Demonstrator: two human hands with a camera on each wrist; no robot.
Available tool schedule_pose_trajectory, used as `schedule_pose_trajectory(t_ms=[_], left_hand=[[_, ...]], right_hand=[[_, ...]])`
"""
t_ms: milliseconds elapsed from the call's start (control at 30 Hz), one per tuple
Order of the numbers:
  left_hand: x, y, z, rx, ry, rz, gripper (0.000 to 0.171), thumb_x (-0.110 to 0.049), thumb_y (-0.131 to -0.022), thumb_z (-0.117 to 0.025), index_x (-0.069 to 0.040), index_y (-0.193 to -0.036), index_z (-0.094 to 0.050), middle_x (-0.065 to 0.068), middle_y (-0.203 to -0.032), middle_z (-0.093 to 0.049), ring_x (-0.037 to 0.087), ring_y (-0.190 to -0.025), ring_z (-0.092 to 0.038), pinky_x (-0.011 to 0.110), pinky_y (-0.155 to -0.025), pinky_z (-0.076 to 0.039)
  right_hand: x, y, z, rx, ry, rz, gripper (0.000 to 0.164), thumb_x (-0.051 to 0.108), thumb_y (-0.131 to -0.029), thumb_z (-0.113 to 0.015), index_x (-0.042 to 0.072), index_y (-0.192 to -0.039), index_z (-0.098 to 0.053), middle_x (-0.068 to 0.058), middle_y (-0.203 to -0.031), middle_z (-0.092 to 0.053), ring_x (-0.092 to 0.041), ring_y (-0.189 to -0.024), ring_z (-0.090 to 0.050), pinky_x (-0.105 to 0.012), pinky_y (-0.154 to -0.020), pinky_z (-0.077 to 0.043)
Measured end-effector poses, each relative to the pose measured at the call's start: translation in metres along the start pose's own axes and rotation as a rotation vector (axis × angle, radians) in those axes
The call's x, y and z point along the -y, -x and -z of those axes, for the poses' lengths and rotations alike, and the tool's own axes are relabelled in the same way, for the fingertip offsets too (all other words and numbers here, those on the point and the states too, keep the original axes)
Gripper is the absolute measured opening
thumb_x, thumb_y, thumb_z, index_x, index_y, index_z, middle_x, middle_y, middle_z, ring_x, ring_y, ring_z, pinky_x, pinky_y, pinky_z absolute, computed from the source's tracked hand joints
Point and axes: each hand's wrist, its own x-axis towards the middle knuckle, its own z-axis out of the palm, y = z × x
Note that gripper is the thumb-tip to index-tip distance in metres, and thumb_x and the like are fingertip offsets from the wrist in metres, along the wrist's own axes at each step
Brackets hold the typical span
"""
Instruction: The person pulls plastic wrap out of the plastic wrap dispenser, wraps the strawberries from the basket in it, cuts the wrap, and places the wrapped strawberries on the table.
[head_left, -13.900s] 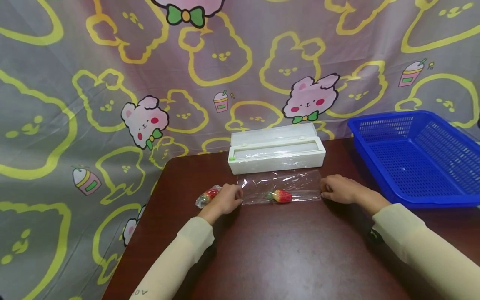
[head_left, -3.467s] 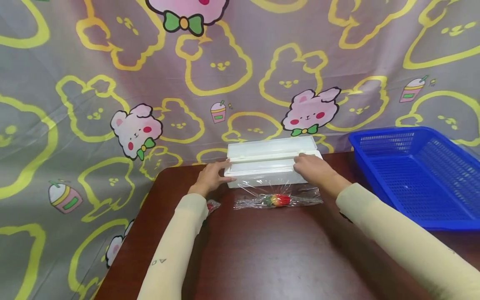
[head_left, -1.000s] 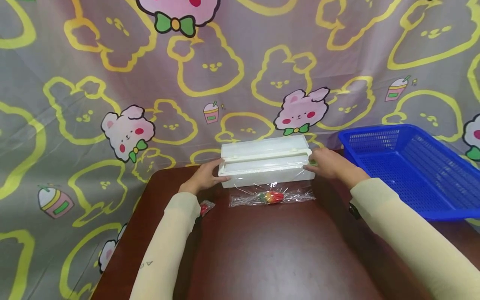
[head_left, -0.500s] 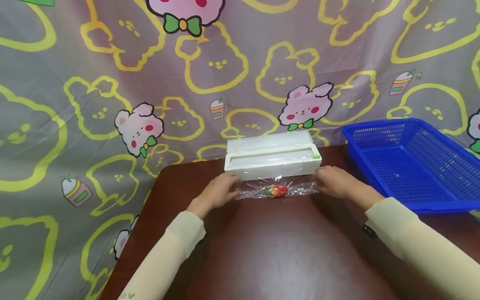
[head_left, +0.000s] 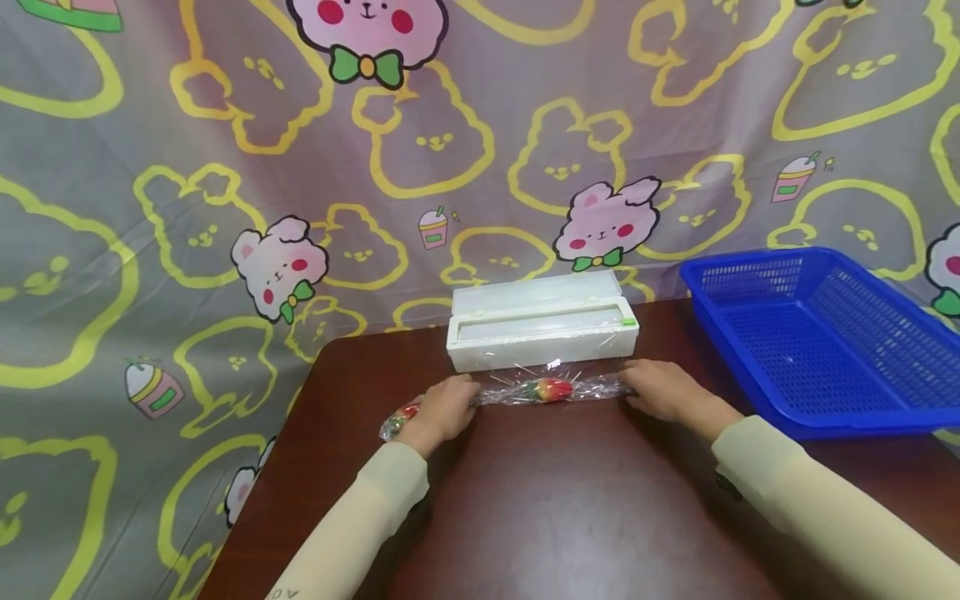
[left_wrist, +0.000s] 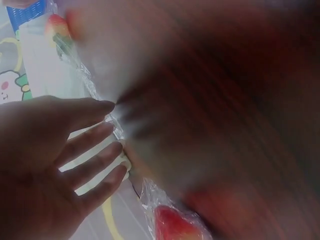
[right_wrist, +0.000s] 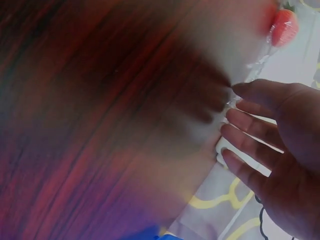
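Note:
On the brown table a red strawberry point(head_left: 555, 389) with green leaves lies in a narrow strip of clear cling film point(head_left: 506, 393), bunched at both sides. At the strip's left end my left hand point(head_left: 447, 406) pinches the film between thumb and fingertips. My right hand point(head_left: 663, 390) pinches the right end likewise; the wrist views show thumb and fingers meeting at the film's edge. Just behind stands a white cling film dispenser point(head_left: 543, 350), lid raised, its green slider point(head_left: 628, 322) at the right end. Whether film still joins the dispenser, I cannot tell.
Partly behind my left wrist is another strawberry point(head_left: 405, 414) wrapped in film. A blue plastic basket point(head_left: 870, 423) stands at the right. The table point(head_left: 570, 508) meets a patterned cloth point(head_left: 495, 150) at the back and left.
The film was a wide flat sheet; now it is a narrow strip around the strawberry. The slider went from left to right. Both hands left the dispenser for the film's ends.

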Motion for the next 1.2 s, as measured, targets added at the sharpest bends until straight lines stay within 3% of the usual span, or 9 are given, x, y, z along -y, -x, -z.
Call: schedule_pose_trajectory(t_ms=[200, 400, 700, 1033, 1200], left_hand=[[0.0, -0.006, -0.001, -0.017, 0.026, 0.034, 0.012, -0.002, -0.089, -0.069, -0.012, -0.085, -0.075, 0.004, -0.084, -0.067, 0.028, -0.086, -0.068, 0.049, -0.071, -0.057], [0.002, -0.002, -0.003, -0.043, 0.051, 0.013, 0.014, -0.001, -0.089, -0.071, -0.014, -0.087, -0.078, 0.003, -0.085, -0.071, 0.027, -0.085, -0.071, 0.047, -0.072, -0.058], [-0.002, 0.017, 0.004, -0.037, 0.135, -0.047, 0.017, 0.003, -0.089, -0.069, -0.012, -0.087, -0.077, 0.0, -0.084, -0.07, 0.022, -0.082, -0.07, 0.041, -0.07, -0.057], [-0.011, 0.047, 0.008, -0.013, 0.182, -0.086, 0.008, -0.002, -0.089, -0.075, -0.01, -0.09, -0.074, -0.001, -0.081, -0.067, 0.013, -0.076, -0.063, 0.033, -0.072, -0.056], [-0.014, 0.061, 0.011, -0.037, 0.245, -0.142, 0.008, -0.001, -0.089, -0.075, -0.009, -0.089, -0.074, -0.002, -0.08, -0.067, 0.012, -0.075, -0.062, 0.031, -0.072, -0.055]], right_hand=[[-0.006, 0.0, -0.006, -0.065, -0.006, 0.039, 0.012, 0.001, -0.083, -0.075, 0.012, -0.086, -0.071, 0.004, -0.075, -0.056, -0.023, -0.069, -0.061, -0.042, -0.056, -0.052], [-0.008, 0.004, -0.007, -0.09, -0.022, 0.035, 0.016, 0.0, -0.086, -0.072, 0.014, -0.08, -0.068, 0.004, -0.075, -0.057, -0.023, -0.068, -0.061, -0.042, -0.055, -0.052], [-0.001, 0.022, -0.002, -0.104, -0.059, 0.069, 0.022, -0.001, -0.084, -0.074, 0.017, -0.076, -0.065, 0.008, -0.074, -0.055, -0.015, -0.065, -0.056, -0.036, -0.052, -0.047], [0.016, 0.048, 0.008, -0.041, -0.117, 0.077, 0.025, 0.001, -0.085, -0.076, 0.023, -0.078, -0.067, 0.015, -0.075, -0.056, -0.007, -0.067, -0.052, -0.029, -0.052, -0.045], [0.02, 0.062, 0.011, -0.054, -0.12, 0.081, 0.026, 0.002, -0.083, -0.077, 0.026, -0.079, -0.067, 0.018, -0.076, -0.055, -0.004, -0.07, -0.056, -0.029, -0.051, -0.045]])
